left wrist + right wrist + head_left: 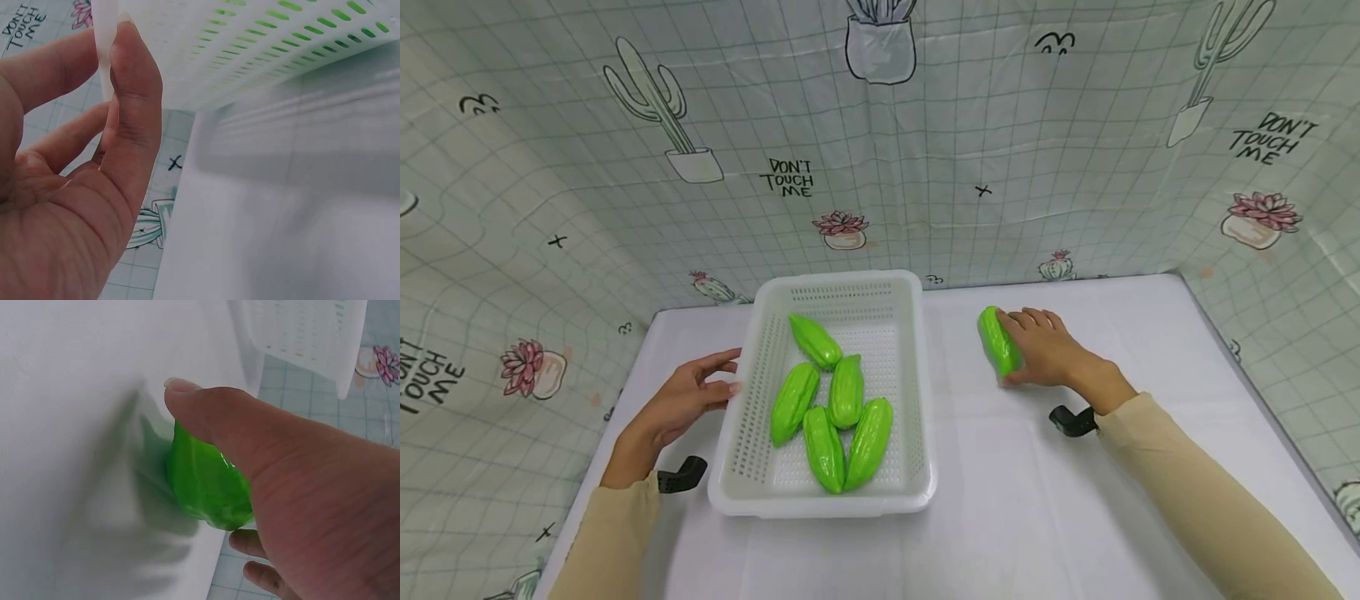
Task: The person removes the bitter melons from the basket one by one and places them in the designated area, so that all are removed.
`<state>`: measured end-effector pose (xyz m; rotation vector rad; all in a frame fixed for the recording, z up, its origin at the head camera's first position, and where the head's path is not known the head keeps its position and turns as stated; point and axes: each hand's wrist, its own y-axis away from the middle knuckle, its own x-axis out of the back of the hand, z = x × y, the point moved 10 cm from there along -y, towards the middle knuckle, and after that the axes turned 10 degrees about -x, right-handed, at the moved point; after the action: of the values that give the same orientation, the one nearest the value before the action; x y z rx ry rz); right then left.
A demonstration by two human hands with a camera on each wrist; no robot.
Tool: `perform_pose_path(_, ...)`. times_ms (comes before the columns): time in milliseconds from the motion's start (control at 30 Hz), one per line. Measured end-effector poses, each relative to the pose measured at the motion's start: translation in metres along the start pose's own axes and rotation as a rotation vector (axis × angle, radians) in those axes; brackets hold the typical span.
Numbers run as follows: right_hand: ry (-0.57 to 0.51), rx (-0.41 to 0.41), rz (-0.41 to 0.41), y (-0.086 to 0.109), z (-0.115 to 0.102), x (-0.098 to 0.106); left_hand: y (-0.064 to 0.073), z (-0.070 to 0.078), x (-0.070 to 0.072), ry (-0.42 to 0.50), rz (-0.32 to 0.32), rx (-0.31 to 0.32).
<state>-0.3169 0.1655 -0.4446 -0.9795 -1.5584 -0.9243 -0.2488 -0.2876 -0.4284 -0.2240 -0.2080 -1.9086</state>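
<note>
A glossy green bitter melon (997, 340), ridged and pointed at one end, lies toward the back of the white table to the right of the basket. My right hand (1047, 348) grips it, with the thumb along the near side; in the right wrist view the melon (209, 481) shows beneath the thumb, and most of the other fingers are hidden. A white perforated basket (928, 417) holds several more bitter melons (847, 392). At its left rim, my left hand (688, 396) touches the edge with thumb and fingertips. That thumb (134, 81) overlaps the rim in the left wrist view.
The white-covered table (1000, 517) ends against a patterned cloth wall (940, 150) at the back, with cloth also rising at both sides. A black wrist camera (683, 475) sits by the left sleeve, another camera (1072, 421) by the right.
</note>
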Motion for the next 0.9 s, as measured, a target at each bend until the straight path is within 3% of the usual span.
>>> perform_pose_path(600,-0.001,-0.021,0.007,0.004,-0.003,0.002,-0.002,-0.005,0.001,0.028,0.018,0.022)
perform_pose_path(900,-0.010,0.008,0.048,0.018,-0.030,0.023,-0.001,-0.003,0.000,0.037,0.015,0.023)
